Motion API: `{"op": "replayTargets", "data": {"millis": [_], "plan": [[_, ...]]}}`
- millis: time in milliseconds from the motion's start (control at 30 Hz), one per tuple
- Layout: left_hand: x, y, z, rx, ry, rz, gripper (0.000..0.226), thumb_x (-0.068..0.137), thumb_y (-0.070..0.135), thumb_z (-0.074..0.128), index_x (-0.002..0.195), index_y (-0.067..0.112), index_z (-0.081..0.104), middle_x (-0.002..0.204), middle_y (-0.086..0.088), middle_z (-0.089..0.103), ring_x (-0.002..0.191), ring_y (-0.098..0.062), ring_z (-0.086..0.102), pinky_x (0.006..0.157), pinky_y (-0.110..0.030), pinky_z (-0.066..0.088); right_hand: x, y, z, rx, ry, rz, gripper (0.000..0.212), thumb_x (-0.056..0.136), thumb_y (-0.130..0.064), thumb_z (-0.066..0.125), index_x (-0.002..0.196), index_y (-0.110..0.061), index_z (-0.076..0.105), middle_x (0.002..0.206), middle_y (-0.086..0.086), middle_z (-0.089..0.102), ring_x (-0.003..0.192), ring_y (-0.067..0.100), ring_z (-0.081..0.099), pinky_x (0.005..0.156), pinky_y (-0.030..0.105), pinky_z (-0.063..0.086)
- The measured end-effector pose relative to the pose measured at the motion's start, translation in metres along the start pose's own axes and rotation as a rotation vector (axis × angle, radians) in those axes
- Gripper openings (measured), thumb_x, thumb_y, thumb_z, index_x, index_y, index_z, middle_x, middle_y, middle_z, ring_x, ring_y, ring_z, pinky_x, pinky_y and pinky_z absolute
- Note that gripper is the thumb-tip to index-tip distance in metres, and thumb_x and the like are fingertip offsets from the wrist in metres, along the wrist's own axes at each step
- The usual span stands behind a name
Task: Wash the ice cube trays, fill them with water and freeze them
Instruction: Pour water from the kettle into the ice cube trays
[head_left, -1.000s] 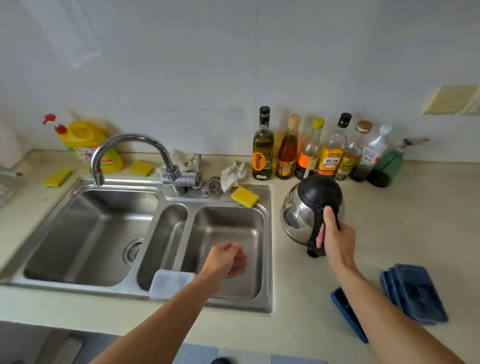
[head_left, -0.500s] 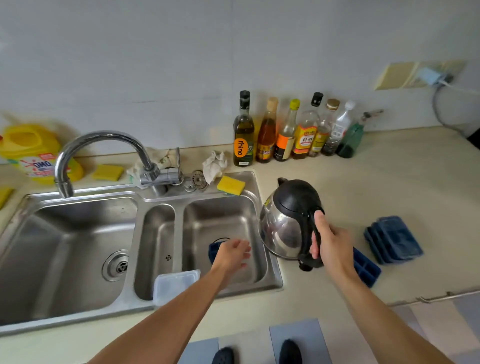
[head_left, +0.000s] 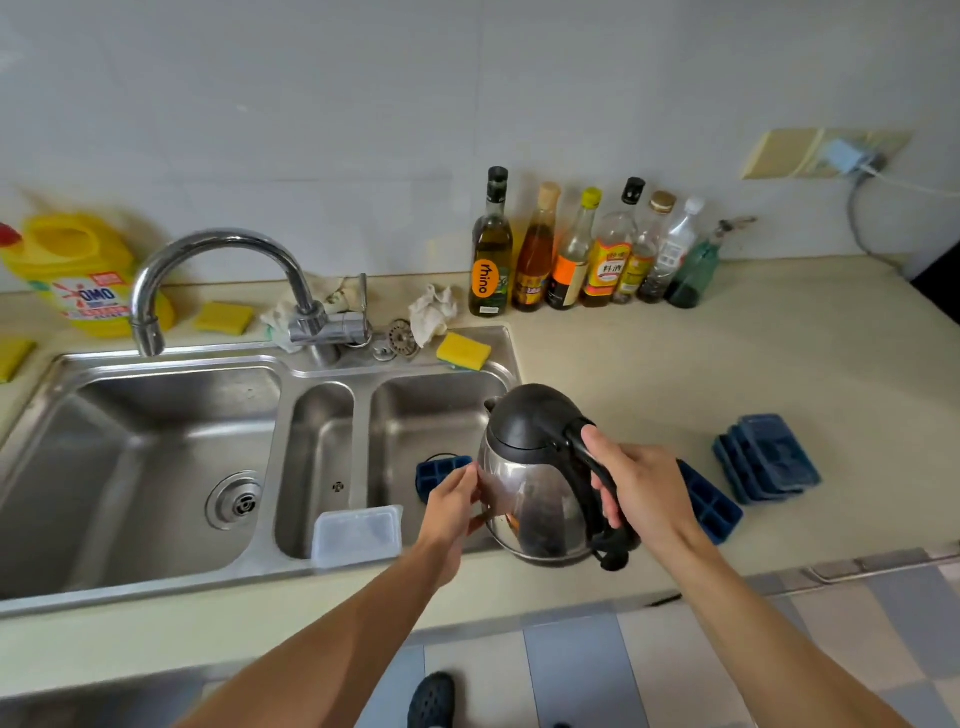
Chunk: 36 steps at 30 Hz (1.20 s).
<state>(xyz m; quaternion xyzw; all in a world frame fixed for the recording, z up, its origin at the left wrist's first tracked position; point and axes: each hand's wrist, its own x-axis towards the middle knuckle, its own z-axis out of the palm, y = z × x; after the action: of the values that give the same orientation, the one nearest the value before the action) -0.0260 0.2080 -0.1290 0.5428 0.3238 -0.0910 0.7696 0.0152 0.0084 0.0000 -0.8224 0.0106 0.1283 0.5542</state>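
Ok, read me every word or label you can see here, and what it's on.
"OMO": yellow plastic detergent jug.
"rhino": orange label, dark green glass oil bottle.
"料酒": yellow label, clear glass bottle with black cap.
Labels on the other bottles and the jug's small print: too blurred to read.

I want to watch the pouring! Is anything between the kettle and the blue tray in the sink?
Nothing visible. The kettle, gripped by the right hand and touched by the left hand, is beside the blue tray, whose showing part lies uncovered.

Bottles (head_left: 571, 260), sponge (head_left: 464, 351), detergent jug (head_left: 78, 270)
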Motion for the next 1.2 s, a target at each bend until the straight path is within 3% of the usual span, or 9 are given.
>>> {"op": "replayTargets", "data": {"millis": [100, 200, 300, 367, 500, 600, 800, 1200], "plan": [[-0.009, -0.004, -0.004, -0.037, 0.008, -0.038, 0.031, 0.108, 0.033, 0.045, 0.106, 0.016, 0.071, 0.112, -0.008, 0.074, 0.107, -0.025, 0.068, 0.081, -0.034, 0.057, 0.001, -0.009, 0.004, -0.035, -0.04, 0.001, 0.058, 0.095, -0.051, 0.063, 0.052, -0.012, 0.06, 0.043, 0.008, 0.052, 0.038, 0.019, 0.047, 0.042, 0.024, 0.043], [-0.01, -0.009, -0.01, -0.052, 0.013, -0.067, 0.031, 0.107, 0.032, 0.045, 0.099, 0.014, 0.069, 0.115, -0.017, 0.071, 0.106, -0.029, 0.067, 0.092, -0.044, 0.057, 0.008, -0.019, 0.01, -0.072, -0.08, 0.016, 0.059, 0.094, -0.053, 0.063, 0.055, -0.009, 0.062, 0.043, 0.008, 0.052, 0.038, 0.021, 0.047, 0.043, 0.025, 0.043], [-0.011, -0.01, -0.016, -0.099, 0.024, -0.097, 0.032, 0.107, 0.032, 0.046, 0.112, 0.009, 0.067, 0.118, -0.018, 0.07, 0.113, -0.035, 0.065, 0.101, -0.051, 0.054, 0.017, -0.026, 0.016, -0.095, -0.119, 0.041, 0.06, 0.093, -0.056, 0.062, 0.06, -0.006, 0.065, 0.046, 0.01, 0.054, 0.04, 0.022, 0.047, 0.045, 0.027, 0.044], [-0.011, -0.011, -0.02, -0.11, 0.015, -0.106, 0.033, 0.107, 0.031, 0.046, 0.114, 0.007, 0.066, 0.117, -0.018, 0.07, 0.112, -0.035, 0.065, 0.099, -0.05, 0.054, 0.021, -0.029, 0.021, -0.095, -0.13, 0.062, 0.061, 0.092, -0.059, 0.062, 0.061, -0.006, 0.066, 0.047, 0.01, 0.053, 0.041, 0.021, 0.047, 0.046, 0.028, 0.043], [-0.012, -0.009, -0.027, -0.076, -0.035, -0.107, 0.032, 0.108, 0.029, 0.04, 0.098, 0.009, 0.063, 0.114, -0.022, 0.069, 0.103, -0.031, 0.064, 0.089, -0.043, 0.055, 0.031, -0.032, 0.03, -0.086, -0.141, 0.103, 0.063, 0.09, -0.06, 0.064, 0.058, -0.007, 0.065, 0.047, 0.012, 0.052, 0.041, 0.022, 0.044, 0.045, 0.027, 0.041], [-0.011, -0.007, -0.031, -0.097, -0.026, -0.141, 0.031, 0.109, 0.031, 0.039, 0.105, 0.009, 0.061, 0.119, -0.024, 0.067, 0.103, -0.032, 0.063, 0.088, -0.043, 0.055, 0.035, -0.035, 0.036, -0.108, -0.16, 0.118, 0.062, 0.089, -0.061, 0.063, 0.057, -0.008, 0.066, 0.048, 0.012, 0.052, 0.042, 0.023, 0.045, 0.047, 0.028, 0.042], [-0.009, -0.005, -0.038, -0.171, 0.01, -0.207, 0.038, 0.109, 0.033, 0.042, 0.125, 0.005, 0.062, 0.119, -0.018, 0.071, 0.114, -0.036, 0.066, 0.102, -0.054, 0.052, 0.043, -0.043, 0.047, -0.126, -0.181, 0.145, 0.06, 0.09, -0.06, 0.062, 0.058, -0.009, 0.067, 0.05, 0.012, 0.053, 0.043, 0.022, 0.046, 0.047, 0.029, 0.042], [-0.014, -0.002, -0.046, -0.19, 0.018, -0.252, 0.037, 0.108, 0.033, 0.042, 0.119, 0.008, 0.067, 0.111, -0.014, 0.075, 0.11, -0.034, 0.068, 0.091, -0.046, 0.058, 0.051, -0.048, 0.061, -0.142, -0.194, 0.197, 0.06, 0.09, -0.061, 0.062, 0.056, -0.011, 0.067, 0.049, 0.01, 0.052, 0.04, 0.021, 0.044, 0.045, 0.028, 0.041]]}}
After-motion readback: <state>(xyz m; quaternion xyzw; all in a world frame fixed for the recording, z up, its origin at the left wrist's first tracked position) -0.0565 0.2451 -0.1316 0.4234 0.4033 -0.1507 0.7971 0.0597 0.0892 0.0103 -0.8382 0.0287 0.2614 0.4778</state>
